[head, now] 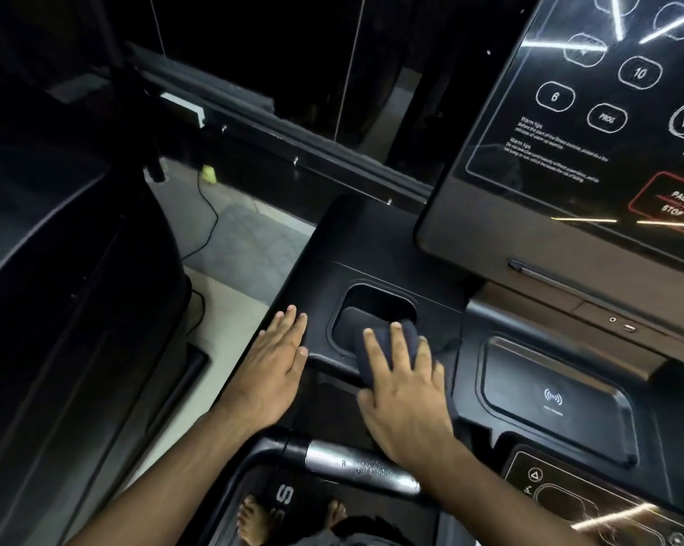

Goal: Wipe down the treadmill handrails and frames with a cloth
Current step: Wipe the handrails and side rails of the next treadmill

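Console (568, 151) reads PROG, PAUSE STOP; right hand (405, 392) presses cloth (410, 336).

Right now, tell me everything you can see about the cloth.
The cloth is dark, soft-looking, folded into a pad. It lies over the near rim of the square pocket in the treadmill's black frame, its far end dipping inside. The right hand presses flat on it, fingers spread; the left hand rests beside, not touching.
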The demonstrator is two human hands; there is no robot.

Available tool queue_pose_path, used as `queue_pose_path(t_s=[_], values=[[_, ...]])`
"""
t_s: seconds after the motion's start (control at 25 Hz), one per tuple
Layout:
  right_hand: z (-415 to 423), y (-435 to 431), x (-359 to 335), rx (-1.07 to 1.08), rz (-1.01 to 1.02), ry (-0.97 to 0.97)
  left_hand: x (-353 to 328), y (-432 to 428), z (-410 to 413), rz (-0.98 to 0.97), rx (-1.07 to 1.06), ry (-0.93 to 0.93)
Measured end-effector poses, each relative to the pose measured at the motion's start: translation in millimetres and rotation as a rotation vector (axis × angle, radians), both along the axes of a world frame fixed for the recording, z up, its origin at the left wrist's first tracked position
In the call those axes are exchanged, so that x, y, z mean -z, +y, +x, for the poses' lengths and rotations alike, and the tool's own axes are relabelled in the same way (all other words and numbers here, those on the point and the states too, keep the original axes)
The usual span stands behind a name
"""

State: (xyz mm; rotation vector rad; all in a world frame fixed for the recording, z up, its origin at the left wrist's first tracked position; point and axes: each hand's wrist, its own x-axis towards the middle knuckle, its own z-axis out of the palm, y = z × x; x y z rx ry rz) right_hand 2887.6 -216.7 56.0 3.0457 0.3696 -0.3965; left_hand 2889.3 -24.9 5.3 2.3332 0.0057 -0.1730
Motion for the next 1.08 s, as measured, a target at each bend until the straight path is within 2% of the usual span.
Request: queue_pose_path(t_s=[0.2,0.44,0.52,0.6,0.68,0.88,0.92,1.0,1.08], values=[[10,8,9,-0.425,-0.034,0.010,-4,0,-26,0.015,-0.080,0.011],[30,42,12,-0.578,-0.078,-0.007,-6,3,-39,-0.050,-0.168,0.060],[24,19,7,-0.593,-0.081,-0.001,-6,5,-41,-0.046,-0.177,0.076],[27,-7,1,-0.474,-0.031,0.067,-8,3,-42,0.013,-0.165,0.065],[43,1,-8,-0.296,0.071,0.104,-12,-2,-41,0.033,-0.177,0.068],[95,36,5,0.705,0.712,0.328,-20,-10,-41,0.019,-0.208,0.103],[105,37,12,0.839,0.813,0.368,-20,-11,-39,0.026,-0.212,0.108],[119,47,36,0.890,0.893,0.400,-20,-12,-33,0.033,-0.218,0.113],[113,64,29,0.831,0.841,0.463,-20,-11,-26,0.017,-0.214,0.094]])
